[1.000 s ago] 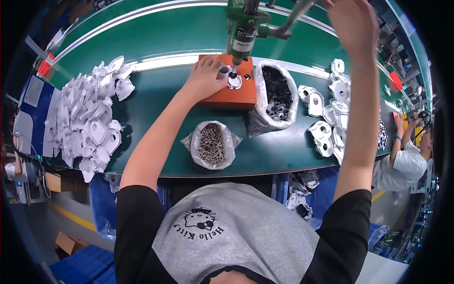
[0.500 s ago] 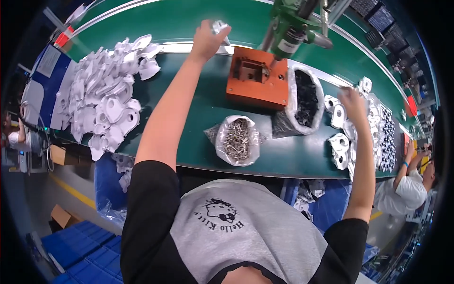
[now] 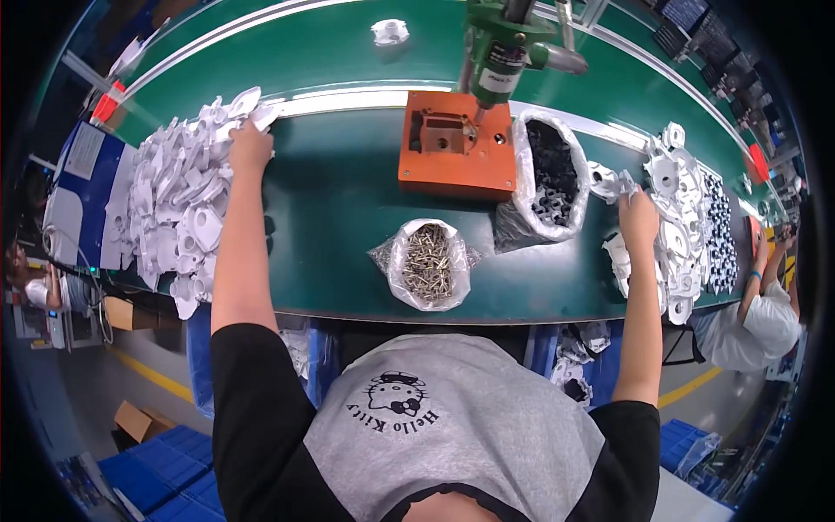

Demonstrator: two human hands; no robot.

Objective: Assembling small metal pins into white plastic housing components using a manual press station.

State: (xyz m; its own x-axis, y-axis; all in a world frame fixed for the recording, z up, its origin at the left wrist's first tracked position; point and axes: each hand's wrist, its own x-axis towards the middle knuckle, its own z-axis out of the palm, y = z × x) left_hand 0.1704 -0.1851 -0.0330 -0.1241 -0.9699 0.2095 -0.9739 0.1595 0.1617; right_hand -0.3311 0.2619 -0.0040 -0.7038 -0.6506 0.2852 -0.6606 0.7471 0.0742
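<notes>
At the left, my left hand (image 3: pixel 250 148) reaches onto the pile of white plastic parts (image 3: pixel 187 191), its fingers closed on a part at the pile's upper right side. My right hand (image 3: pixel 639 217) pinches a small white plastic part (image 3: pixel 627 184) beside the right-hand group of white parts (image 3: pixel 674 235); the fingertips are partly hidden. Between the hands stands an orange press fixture (image 3: pixel 457 161) with a recessed nest, beneath a green press head (image 3: pixel 500 61). A lone white part (image 3: pixel 390 33) lies on the green conveyor belt.
A clear bag of metal pins (image 3: pixel 428 265) stands near the table's front edge. Right of the fixture is a bag of black pieces (image 3: pixel 554 170). Small dark-and-white pieces (image 3: pixel 718 235) lie in rows farther right. Another person (image 3: pixel 752 322) works at the right.
My left hand has let go of a white part on the belt and moved left to the pile. My right hand has come lower and now holds a small white part.
</notes>
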